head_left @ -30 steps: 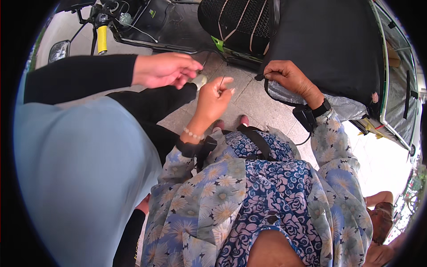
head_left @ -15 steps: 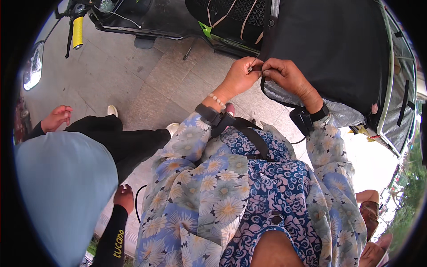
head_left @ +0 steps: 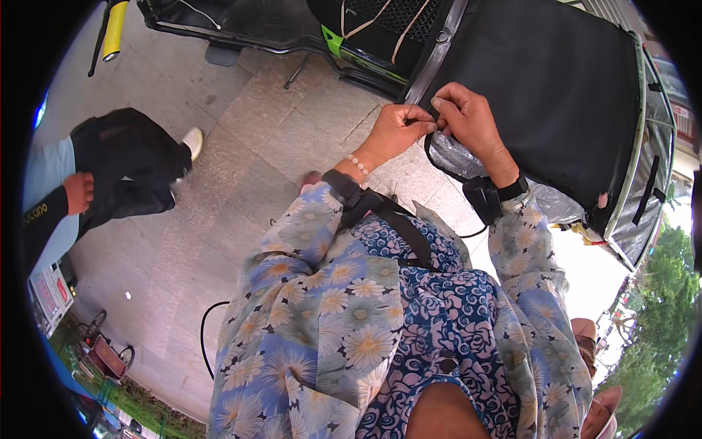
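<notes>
My left hand [head_left: 395,134] is closed in a pinch on the edge of a black fabric cover [head_left: 541,80], at its lower left corner. Silvery lining [head_left: 457,155] shows under that edge. Beside it, my right hand [head_left: 472,121] has thumb and forefinger bent together, just above the left fingertips. Whatever sits between those fingers is too small to make out. Both wrists wear black straps with small boxes, and a beaded bracelet [head_left: 357,163] circles the left one.
Beyond my hands stands a vehicle with a black mesh-backed seat [head_left: 406,25], a dark floorboard [head_left: 256,29] and a yellow handlebar grip [head_left: 113,31]. A person in dark trousers [head_left: 131,164] is at the left on the paving [head_left: 205,197]. Another person's foot [head_left: 603,410] shows lower right.
My right thumb and forefinger have lifted slightly off the cover's edge, while the left hand stays there. The person at the left has moved away toward the left rim.
</notes>
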Demonstrator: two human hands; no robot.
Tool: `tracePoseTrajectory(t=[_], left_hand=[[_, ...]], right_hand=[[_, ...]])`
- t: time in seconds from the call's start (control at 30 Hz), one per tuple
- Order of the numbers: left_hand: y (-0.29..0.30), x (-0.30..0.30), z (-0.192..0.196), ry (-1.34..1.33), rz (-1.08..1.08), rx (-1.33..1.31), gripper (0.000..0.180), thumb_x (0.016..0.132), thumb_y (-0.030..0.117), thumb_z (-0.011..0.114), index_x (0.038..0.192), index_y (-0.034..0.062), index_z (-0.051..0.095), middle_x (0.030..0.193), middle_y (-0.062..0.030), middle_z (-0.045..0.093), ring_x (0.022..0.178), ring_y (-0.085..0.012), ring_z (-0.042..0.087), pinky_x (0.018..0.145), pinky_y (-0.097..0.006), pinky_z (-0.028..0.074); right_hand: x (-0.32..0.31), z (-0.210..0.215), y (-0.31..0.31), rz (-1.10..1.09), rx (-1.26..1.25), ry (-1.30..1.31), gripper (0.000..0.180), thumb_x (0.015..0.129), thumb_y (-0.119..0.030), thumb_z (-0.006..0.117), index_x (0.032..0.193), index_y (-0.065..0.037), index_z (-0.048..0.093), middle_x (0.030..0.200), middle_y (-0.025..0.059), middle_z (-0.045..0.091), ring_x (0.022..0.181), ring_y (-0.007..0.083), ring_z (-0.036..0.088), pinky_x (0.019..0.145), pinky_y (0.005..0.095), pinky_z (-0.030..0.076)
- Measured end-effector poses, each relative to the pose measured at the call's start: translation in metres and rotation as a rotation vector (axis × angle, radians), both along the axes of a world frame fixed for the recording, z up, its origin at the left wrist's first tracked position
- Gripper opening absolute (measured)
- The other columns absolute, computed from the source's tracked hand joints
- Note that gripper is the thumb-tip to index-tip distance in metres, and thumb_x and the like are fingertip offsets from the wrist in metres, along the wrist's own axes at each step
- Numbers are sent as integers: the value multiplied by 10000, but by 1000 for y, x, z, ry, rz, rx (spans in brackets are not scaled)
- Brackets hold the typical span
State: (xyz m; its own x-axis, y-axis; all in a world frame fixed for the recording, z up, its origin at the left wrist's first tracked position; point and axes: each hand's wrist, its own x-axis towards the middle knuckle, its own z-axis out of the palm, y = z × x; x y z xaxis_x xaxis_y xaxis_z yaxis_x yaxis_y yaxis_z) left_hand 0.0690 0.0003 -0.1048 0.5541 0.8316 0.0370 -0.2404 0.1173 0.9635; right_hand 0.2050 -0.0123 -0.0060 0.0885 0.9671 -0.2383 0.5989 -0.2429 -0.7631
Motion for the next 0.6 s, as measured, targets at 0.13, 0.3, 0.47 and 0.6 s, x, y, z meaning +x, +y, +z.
tracePoseTrajectory(t=[0.13, 0.3, 0.47, 0.6], left_hand=[[-2, 1, 3, 67, -58, -30, 149, 757, 25, 669, 901, -10, 651, 788, -35, 642, 718, -64, 566, 651, -207, 460], [-4, 4, 5, -77, -77, -150, 145, 753, -7, 651, 898, -5, 645, 788, -23, 635, 718, -62, 563, 651, -204, 463], [0, 9, 15, -94, -23, -89, 117, 742, -10, 655, 858, -1, 650, 775, -23, 642, 721, -64, 573, 650, -209, 466], [-1, 13, 10, -98, 87, -42, 87, 728, -4, 664, 812, -15, 646, 757, -41, 650, 712, -57, 577, 639, -211, 465]], right_hand=[[1, -1, 3, 44, -58, 19, 98, 813, -91, 560, 825, 6, 575, 640, 37, 592, 527, 65, 549, 480, 229, 447], [3, 0, 4, 67, -94, 110, 82, 814, -75, 559, 812, 3, 586, 637, 16, 581, 523, 51, 533, 458, 195, 434], [3, 7, 6, 19, -96, 182, 85, 818, -80, 569, 813, 4, 584, 622, 14, 571, 509, 49, 523, 438, 186, 424], [2, 13, 10, -24, -98, 224, 102, 816, -96, 587, 815, 5, 576, 622, 24, 577, 504, 50, 529, 410, 183, 405]])
